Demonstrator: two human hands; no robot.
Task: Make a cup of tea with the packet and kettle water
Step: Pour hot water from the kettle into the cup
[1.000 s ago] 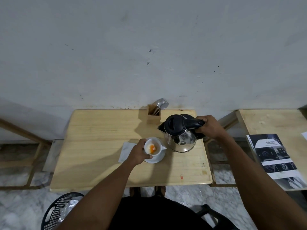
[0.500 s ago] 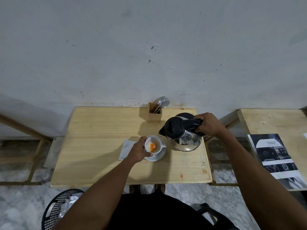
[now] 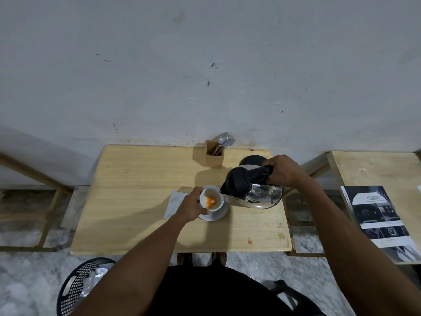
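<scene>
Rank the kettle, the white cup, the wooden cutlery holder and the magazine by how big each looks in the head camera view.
1. magazine, though lens stretch at the frame edge may inflate it
2. kettle
3. wooden cutlery holder and white cup: these look alike, and the left hand partly hides the cup, so I won't rank them.

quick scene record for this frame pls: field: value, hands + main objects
left hand: grips the cup's side
right hand: grips the kettle handle
kettle: lifted, tilted, spout at the cup rim
cup: white, on the saucer, orange contents inside
saucer: white, under the cup
kettle base: black, behind the kettle, bare
napkin: left of the saucer, partly under the hand
cutlery holder: wooden box by the wall, spoons and a fork in it
table: light wood
pour: no stream visible
</scene>
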